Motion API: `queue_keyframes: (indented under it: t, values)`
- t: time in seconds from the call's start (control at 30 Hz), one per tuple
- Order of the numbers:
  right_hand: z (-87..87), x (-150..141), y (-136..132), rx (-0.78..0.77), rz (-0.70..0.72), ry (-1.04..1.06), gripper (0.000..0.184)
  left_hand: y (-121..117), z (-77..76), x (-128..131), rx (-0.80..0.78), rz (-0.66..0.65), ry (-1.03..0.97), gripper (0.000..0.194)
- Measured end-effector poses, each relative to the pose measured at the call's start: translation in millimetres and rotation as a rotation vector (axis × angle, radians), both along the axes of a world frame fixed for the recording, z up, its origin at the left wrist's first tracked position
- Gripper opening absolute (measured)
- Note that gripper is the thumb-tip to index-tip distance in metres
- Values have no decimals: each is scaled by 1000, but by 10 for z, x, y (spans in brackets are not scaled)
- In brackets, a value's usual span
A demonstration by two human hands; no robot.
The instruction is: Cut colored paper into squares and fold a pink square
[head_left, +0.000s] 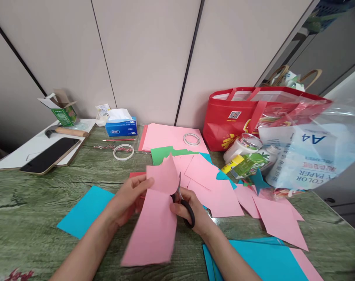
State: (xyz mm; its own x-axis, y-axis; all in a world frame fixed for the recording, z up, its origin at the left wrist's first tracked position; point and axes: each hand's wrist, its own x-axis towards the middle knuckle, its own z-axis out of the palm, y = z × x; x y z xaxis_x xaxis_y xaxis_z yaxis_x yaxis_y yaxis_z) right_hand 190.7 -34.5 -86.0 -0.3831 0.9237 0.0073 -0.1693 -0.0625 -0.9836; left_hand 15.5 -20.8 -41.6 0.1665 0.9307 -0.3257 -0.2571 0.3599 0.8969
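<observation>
My left hand [133,195] pinches the left edge of a pink sheet of paper [157,226], which is held up above the table. The sheet's top edge is ragged and a cut runs across its upper part. My right hand [192,210] grips black-handled scissors [189,212] at the sheet's right edge. One blade shows beside the paper; the other is hidden by it. Behind the held sheet lie loose pink paper pieces [224,199] and a green paper piece [162,155]. A blue sheet [86,210] rests left of my left hand.
Blue sheets [253,257] lie at the front right, near more pink pieces [279,218]. Along the back stand a tissue pack [121,127] and a red bag [221,128]. A phone [50,155] and a hammer [66,132] rest on a white board [25,144] at left.
</observation>
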Motion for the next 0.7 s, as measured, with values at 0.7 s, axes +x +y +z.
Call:
queue_keyframes:
  t: [0.7]
  values:
    - [-68, -124, 25, -171, -400, 463, 25, -26, -139, 239, 208, 433, -265, 39]
